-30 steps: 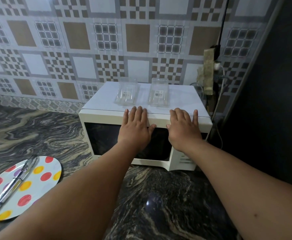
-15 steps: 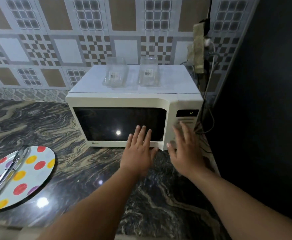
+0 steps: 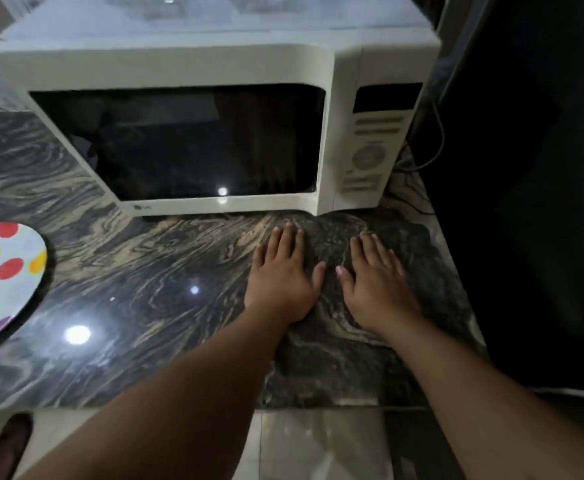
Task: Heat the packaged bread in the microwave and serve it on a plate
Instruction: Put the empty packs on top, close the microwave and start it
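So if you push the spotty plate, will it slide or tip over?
The plate would probably slide easily, since the stone counter looks glossy and smooth. It seems flat and low, so tipping is unlikely. It looks hard, so it may chip if it goes off the edge.

The scene is dim and slightly soft all over, with motion blur smearing the top of the white microwave oven (image 3: pixel 193 67) and its grey control panel (image 3: pixel 375 147) so that the button markings cannot be read. Overhead light throws round white glare spots onto the glossy dark marbled stone worktop (image 3: pixel 145 271) and a smaller glint onto the oven's black glass door (image 3: pixel 186 143). The right side falls into near-black shadow, and wide-angle distortion bends straight edges toward the frame borders.
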